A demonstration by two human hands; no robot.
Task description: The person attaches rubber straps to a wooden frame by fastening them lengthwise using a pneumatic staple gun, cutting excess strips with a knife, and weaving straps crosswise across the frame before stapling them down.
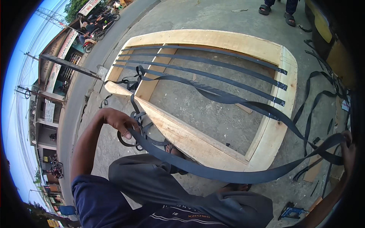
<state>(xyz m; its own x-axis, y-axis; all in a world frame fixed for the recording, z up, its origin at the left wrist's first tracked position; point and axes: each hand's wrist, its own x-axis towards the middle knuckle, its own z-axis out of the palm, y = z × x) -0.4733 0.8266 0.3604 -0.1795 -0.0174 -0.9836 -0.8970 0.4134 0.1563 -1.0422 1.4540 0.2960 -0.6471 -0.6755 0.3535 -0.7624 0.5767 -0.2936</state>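
Observation:
My left hand (121, 122) is closed round a long dark webbing strap (213, 175), with its thumb on top. The strap sags across above my knees to my right hand (347, 150), which grips its other stretch at the far right; that hand is partly lost in the dark rim. In front of me lies a pale wooden frame (186, 136) with curved outer edges. Several dark straps (213, 60) run across its far half, fixed with staples on the right-hand rail. A loose twisted strap (224, 98) crosses over the opening, and its coils hang near my left hand.
A blue staple gun (292, 211) lies on the concrete at the lower right. Loose straps (311, 91) and scraps are strewn right of the frame. Another person's sandalled feet (289, 19) stand at the top right. A road (81, 91) with parked motorbikes (100, 32) runs along the left.

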